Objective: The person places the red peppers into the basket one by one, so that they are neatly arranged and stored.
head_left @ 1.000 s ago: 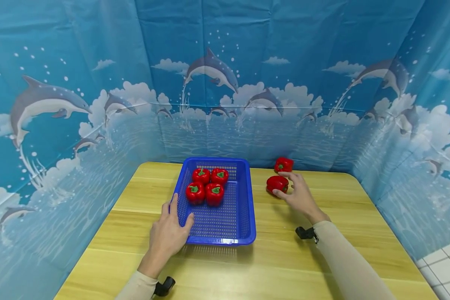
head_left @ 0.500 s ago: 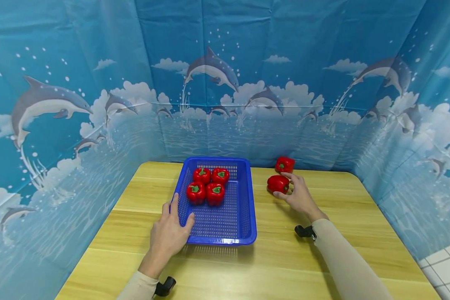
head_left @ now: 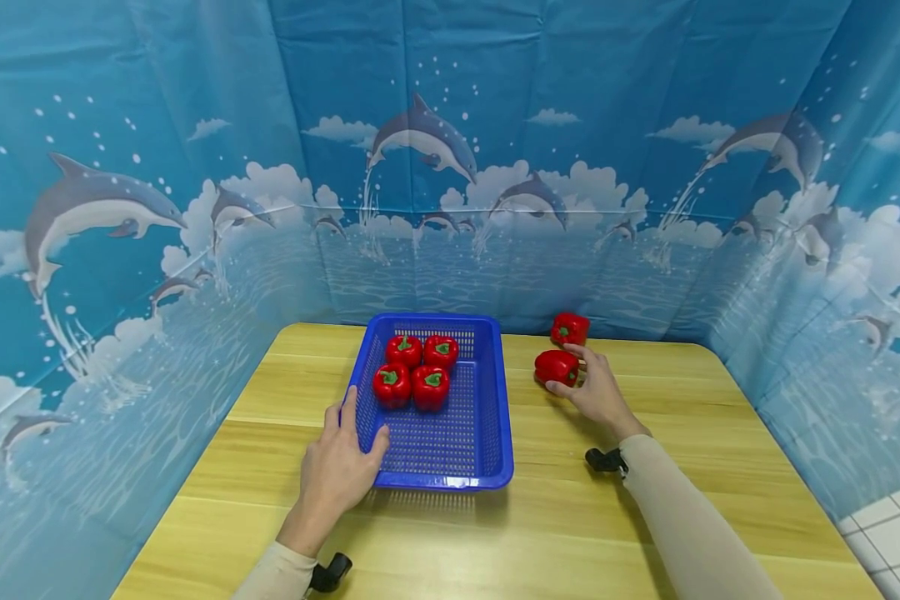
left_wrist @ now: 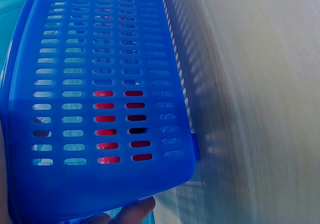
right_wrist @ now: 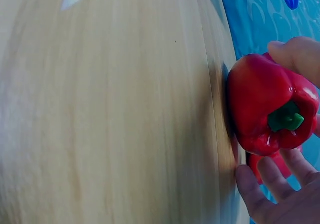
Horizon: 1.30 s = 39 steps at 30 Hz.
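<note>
Four-sided and blue, a plastic basket (head_left: 450,483) with slotted walls stands mid-table, holding several red bell peppers (head_left: 431,388) with green stems. My left hand (head_left: 337,467) holds its near left side, thumb over the rim; in the left wrist view fingertips (left_wrist: 142,206) show at the basket's lower corner. To the right of the basket, a red bell pepper (head_left: 557,368) lies on its side, stem towards my palm. My right hand (head_left: 600,396) grips it, thumb on one side and fingers on the other. Another red bell pepper (head_left: 570,329) lies just behind, near the far edge.
The light wooden table (head_left: 645,517) has rounded far corners. Directly behind and along both sides hangs a blue dolphin-printed curtain (head_left: 435,267). White floor tiles (head_left: 896,533) show at the lower right.
My right hand has drawn in slightly on the pepper, and its forearm has shifted a little left. The left hand, basket and peppers stay in place.
</note>
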Each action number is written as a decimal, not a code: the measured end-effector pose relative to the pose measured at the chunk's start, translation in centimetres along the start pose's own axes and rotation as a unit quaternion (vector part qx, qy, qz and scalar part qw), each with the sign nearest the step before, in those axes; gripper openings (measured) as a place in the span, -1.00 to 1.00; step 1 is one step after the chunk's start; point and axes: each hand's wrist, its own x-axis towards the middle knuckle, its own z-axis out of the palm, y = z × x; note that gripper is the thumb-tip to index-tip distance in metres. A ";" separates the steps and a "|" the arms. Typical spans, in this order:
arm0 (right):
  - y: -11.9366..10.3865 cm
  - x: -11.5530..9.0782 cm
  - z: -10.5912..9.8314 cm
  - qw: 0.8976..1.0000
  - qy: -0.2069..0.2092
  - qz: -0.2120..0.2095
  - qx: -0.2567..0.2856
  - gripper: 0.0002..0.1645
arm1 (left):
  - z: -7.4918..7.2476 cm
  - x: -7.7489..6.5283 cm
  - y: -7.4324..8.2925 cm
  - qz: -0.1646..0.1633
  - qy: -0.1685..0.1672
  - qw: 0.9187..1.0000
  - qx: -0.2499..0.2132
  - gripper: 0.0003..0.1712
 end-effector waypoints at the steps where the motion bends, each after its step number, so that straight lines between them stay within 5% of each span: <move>1: 0.0 0.0 0.1 1.000 0.000 0.001 0.001 0.11 | 0.0 0.0 0.0 -0.001 0.000 1.000 -0.001 0.10; 39: 0.3 0.0 1.0 0.999 0.031 -0.006 0.027 -0.06 | 0.1 0.1 0.0 -0.004 -0.005 1.000 -0.003 0.11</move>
